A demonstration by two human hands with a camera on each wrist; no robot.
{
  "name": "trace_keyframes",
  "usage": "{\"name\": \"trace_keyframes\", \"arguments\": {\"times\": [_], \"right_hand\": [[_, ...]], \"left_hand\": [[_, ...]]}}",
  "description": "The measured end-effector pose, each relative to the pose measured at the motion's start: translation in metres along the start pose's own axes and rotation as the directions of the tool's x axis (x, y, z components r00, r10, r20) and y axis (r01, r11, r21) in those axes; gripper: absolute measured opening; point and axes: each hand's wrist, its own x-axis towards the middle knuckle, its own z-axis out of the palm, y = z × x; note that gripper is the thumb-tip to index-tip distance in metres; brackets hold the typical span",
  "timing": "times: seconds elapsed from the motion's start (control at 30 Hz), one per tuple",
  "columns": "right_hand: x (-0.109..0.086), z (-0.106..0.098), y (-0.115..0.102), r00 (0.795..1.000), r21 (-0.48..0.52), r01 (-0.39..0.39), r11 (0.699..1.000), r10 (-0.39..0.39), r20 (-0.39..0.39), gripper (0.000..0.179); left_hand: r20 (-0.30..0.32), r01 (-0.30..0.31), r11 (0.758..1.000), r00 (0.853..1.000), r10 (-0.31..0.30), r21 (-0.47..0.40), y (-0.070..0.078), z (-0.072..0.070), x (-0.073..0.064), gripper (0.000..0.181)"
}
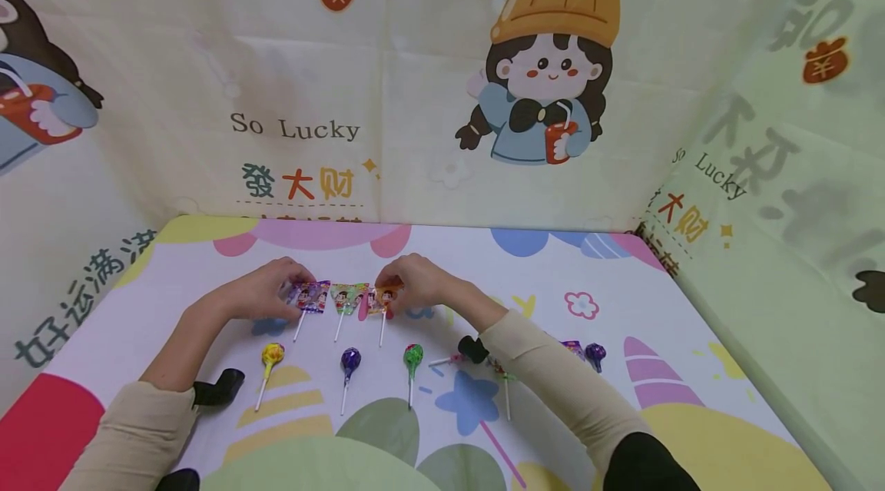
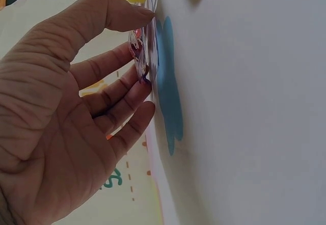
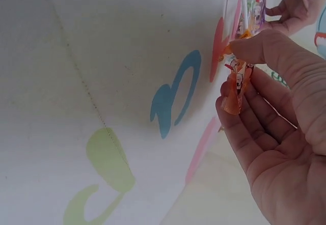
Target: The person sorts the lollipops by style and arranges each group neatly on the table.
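candy row point(image 1: 349, 297) pinched at both ends

the left hand point(image 1: 259, 293) is stretched forward, and a purple-wrapped lollipop point(image 1: 313, 297) is pinched at its wrapper's outer edge between thumb and fingertips. by the right hand point(image 1: 415, 281), angled inward, an orange-wrapped lollipop point(image 1: 384, 300) is held likewise, its grip narrowed to the wrapper. a green-wrapped lollipop point(image 1: 343, 299) is left between them, ungripped. bare tabletop point(image 1: 449, 249) is left towards the back edge; nearer the person, a yellow lollipop point(image 1: 273, 354) is laid.

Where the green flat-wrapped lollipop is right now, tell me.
In the head view, the green flat-wrapped lollipop is left of centre, between the purple one at the left hand and the orange one at the right hand.
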Motion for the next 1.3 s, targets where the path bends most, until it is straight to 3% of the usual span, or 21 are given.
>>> {"name": "trace_keyframes", "arguments": {"times": [0.43,0.8,1.3], "right_hand": [[0.004,0.0,0.001,1.0,-0.064,-0.014,0.998,0.015,0.017,0.03],[-0.003,-0.005,-0.002,0.999,-0.007,-0.047,0.999,0.047,0.013,0.035],[-0.041,-0.018,-0.004,0.995,0.111,0.026,0.993,-0.014,-0.101,0.039]], "left_hand": [[-0.004,0.004,1.0,1.0,-0.004,0.016,0.002,-0.002,-0.001,0.058],[-0.001,0.015,1.0,1.0,-0.015,0.013,0.002,-0.002,0.0,0.059],[0.001,0.011,1.0,1.0,-0.011,0.016,0.0,-0.002,0.002,0.057]]}}
